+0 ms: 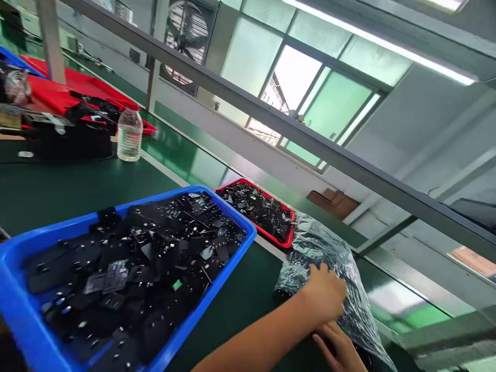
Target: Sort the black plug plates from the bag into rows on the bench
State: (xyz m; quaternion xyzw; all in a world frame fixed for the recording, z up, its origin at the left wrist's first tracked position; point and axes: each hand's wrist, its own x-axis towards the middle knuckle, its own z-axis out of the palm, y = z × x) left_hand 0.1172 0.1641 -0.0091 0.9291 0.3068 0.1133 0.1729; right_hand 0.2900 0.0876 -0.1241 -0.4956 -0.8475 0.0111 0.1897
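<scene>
A clear, crinkled plastic bag [358,294] with dark contents lies at the right of the green bench. My left hand [325,292] rests on its near side, its fingers bent into the film. Just below, partly covered by the left wrist, my right hand [343,349] is at the bag's lower edge, thumb pointing left and fingers closed around the film. Part of its fingertips is hidden. To the left stands a large blue tray [228,266] full of black flat plastic parts [155,258], with a few clear pieces and one green piece among them.
Behind the blue tray is a red tray [289,238] of small black parts. A water bottle [130,135] with a red cap stands farther back, near red trays [87,85] and a black box [73,139]. A slanting metal rail [248,106] crosses above the bench [96,183].
</scene>
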